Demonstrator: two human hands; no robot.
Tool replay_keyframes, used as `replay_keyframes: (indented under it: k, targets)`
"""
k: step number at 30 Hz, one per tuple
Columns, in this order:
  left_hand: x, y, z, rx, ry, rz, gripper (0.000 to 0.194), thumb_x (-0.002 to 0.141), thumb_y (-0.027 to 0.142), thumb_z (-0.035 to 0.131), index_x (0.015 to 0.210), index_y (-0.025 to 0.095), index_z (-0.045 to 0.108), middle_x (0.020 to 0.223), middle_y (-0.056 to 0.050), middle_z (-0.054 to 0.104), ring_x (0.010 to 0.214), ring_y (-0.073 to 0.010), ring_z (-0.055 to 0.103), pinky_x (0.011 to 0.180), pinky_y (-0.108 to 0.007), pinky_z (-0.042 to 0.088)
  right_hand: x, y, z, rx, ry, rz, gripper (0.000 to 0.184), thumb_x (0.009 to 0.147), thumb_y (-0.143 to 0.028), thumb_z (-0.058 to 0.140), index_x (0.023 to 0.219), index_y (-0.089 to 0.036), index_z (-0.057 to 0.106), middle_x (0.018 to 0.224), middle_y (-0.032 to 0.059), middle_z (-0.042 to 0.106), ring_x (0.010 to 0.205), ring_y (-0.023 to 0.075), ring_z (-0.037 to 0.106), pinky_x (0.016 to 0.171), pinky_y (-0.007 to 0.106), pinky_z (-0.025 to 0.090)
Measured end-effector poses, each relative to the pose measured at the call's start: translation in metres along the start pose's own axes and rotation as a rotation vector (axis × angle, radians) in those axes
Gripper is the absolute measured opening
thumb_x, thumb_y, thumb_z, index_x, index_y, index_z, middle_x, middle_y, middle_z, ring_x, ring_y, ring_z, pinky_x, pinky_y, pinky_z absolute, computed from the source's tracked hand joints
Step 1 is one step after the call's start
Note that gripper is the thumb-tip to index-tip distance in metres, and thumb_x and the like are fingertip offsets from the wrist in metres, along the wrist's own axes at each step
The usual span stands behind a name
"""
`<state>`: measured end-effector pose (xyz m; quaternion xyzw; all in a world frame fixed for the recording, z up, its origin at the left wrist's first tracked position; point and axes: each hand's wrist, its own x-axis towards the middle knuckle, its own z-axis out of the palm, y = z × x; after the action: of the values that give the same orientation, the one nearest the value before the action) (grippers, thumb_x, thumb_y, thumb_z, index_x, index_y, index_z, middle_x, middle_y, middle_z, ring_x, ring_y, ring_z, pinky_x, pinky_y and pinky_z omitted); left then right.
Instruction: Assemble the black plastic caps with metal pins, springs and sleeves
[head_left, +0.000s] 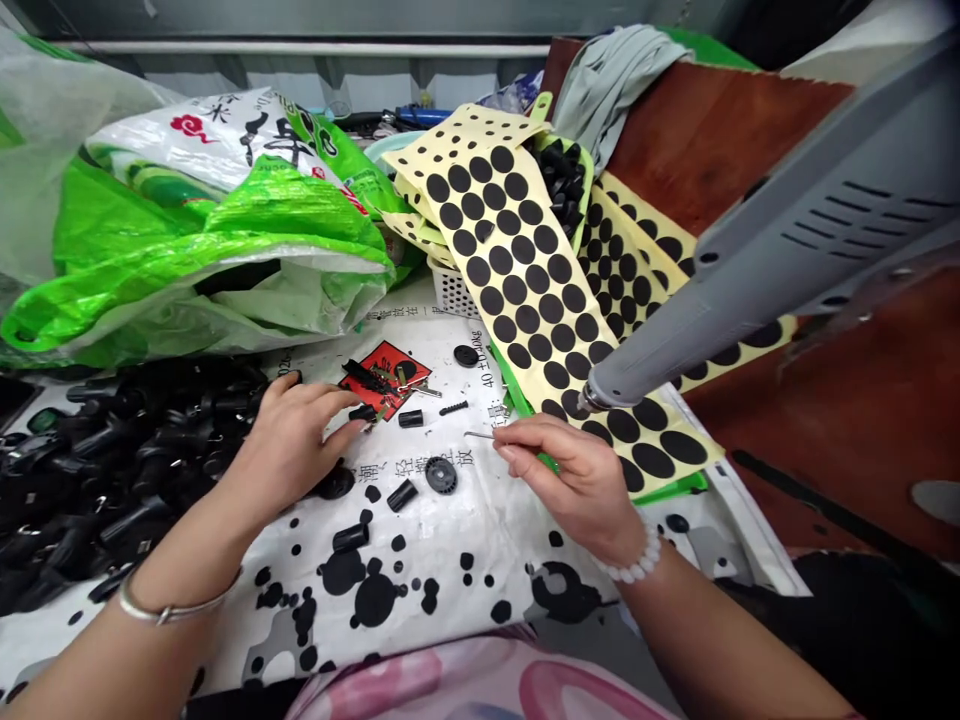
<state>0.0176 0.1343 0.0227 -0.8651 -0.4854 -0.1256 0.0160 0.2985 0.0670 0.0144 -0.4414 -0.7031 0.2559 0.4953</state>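
Observation:
My left hand is over the left-centre of the table, thumb and forefinger closed about a small black plastic part. My right hand pinches a thin metal pin, which points left from the fingertips. Between the hands lie a short black cylinder, a black screw-like piece and a ridged black wheel. Nearer me are two more black cylinders, one tilted. Beyond my left fingertips, small metal pieces lie on a red printed diamond.
A heap of black plastic parts covers the left side. Behind it slump green-and-white plastic bags. Sheets of round black stickers lean on a white basket. A grey electric screwdriver slants down from the upper right.

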Motion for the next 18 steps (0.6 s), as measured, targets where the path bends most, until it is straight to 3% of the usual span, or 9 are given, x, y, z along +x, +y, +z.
replay_keyframes:
  k: [4,7,10,14,18]
  targets:
    - [0.057,0.035,0.011,-0.094,-0.058,-0.021,0.032,0.086,0.035,0.049,0.108,0.016,0.06,0.099,-0.01,0.065,0.097,-0.0261,0.058,0.101,-0.049,0.03,0.001,0.002,-0.001,0.01,0.009,-0.008,0.014,0.083,-0.013,0.058,0.092,-0.017,0.069,0.084,0.0056,0.068,0.079,0.0161,0.064,0.07,0.029,0.054]
    - [0.098,0.059,0.027,-0.198,-0.08,0.026,0.046,0.083,0.035,0.053,0.123,0.014,0.05,0.119,-0.015,0.056,0.111,-0.0293,0.051,0.1,-0.047,0.032,0.0,0.004,-0.003,0.014,0.007,-0.012,0.014,0.084,-0.014,0.057,0.092,-0.017,0.068,0.083,0.0058,0.067,0.076,0.0158,0.064,0.069,0.029,0.055]
    - [0.125,0.074,0.044,-0.282,-0.128,0.058,0.04,0.078,0.031,0.058,0.114,0.015,0.058,0.111,-0.013,0.059,0.106,-0.0293,0.054,0.096,-0.045,0.037,-0.002,0.005,-0.005,0.013,0.025,-0.021,0.015,0.084,-0.015,0.056,0.093,-0.017,0.067,0.081,0.0055,0.066,0.071,0.015,0.063,0.068,0.03,0.055]
    - [0.126,0.078,0.048,-0.436,-0.153,0.002,0.02,0.078,0.026,0.055,0.089,0.014,0.066,0.091,-0.011,0.064,0.096,-0.0284,0.058,0.09,-0.045,0.042,-0.004,0.005,-0.008,0.016,0.036,-0.039,0.015,0.085,-0.015,0.055,0.094,-0.017,0.067,0.082,0.0059,0.067,0.074,0.0156,0.064,0.069,0.03,0.055]
    - [0.089,0.072,0.025,-0.668,-0.185,-0.113,0.037,0.089,0.038,0.037,0.102,0.013,0.061,0.087,-0.011,0.067,0.076,-0.0201,0.064,0.071,-0.036,0.053,-0.005,0.004,-0.011,0.025,0.04,-0.078,0.017,0.084,-0.011,0.056,0.095,-0.018,0.067,0.086,0.0056,0.068,0.081,0.0159,0.064,0.074,0.03,0.054]
